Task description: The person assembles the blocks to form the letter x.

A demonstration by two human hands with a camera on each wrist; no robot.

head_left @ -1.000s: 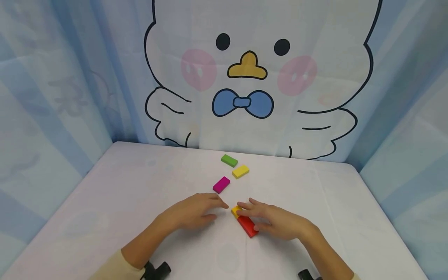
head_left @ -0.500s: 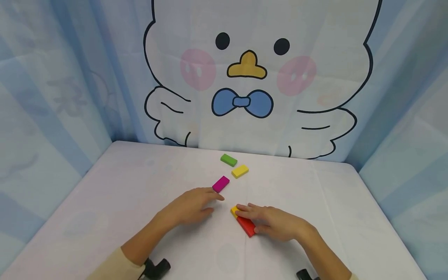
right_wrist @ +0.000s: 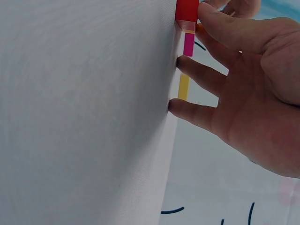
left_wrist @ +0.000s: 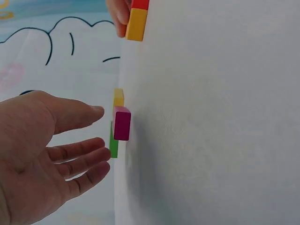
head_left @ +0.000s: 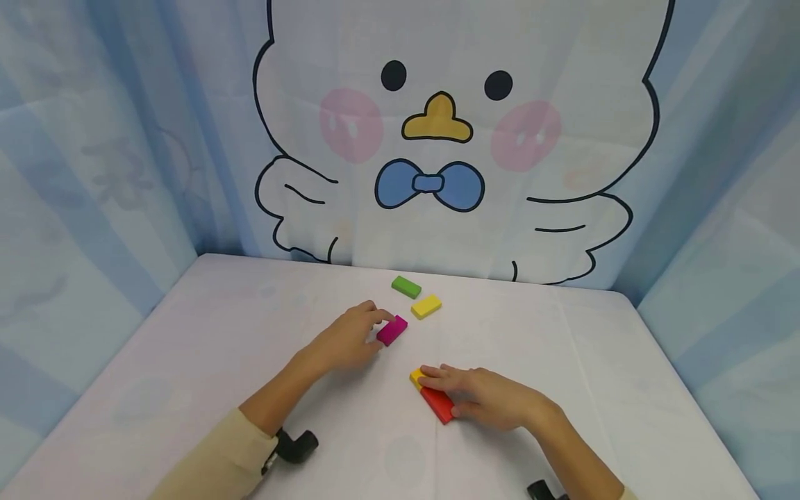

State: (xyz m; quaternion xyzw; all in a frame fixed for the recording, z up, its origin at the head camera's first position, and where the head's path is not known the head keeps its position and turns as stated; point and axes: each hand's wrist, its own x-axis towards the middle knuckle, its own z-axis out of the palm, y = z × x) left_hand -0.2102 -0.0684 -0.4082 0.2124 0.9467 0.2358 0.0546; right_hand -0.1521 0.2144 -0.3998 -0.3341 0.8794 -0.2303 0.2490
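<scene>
My left hand [head_left: 348, 339] reaches over the table with its fingers spread around a magenta block [head_left: 392, 331]. In the left wrist view, a gap shows between the thumb and the magenta block [left_wrist: 123, 125]. Nearer to me lie a red block [head_left: 435, 405] and an orange block [head_left: 415, 377], end to end in a slanted line. My right hand [head_left: 496, 397] rests against this pair from the right, its thumb touching the red block [right_wrist: 187, 10] and its forefingers lying over part of the orange one. Two other fingertips of that hand reach down to the tabletop.
Behind the magenta block lie a yellow block [head_left: 426, 307] and a green block [head_left: 406, 287], close to the back of the white table [head_left: 531, 326]. A curtain [head_left: 437, 236] with a cartoon bird hangs behind, and more curtains flank both sides.
My left hand has moved forward, from beside the orange block to the magenta block. My right hand has stayed at the red and orange blocks, with slight finger movement.
</scene>
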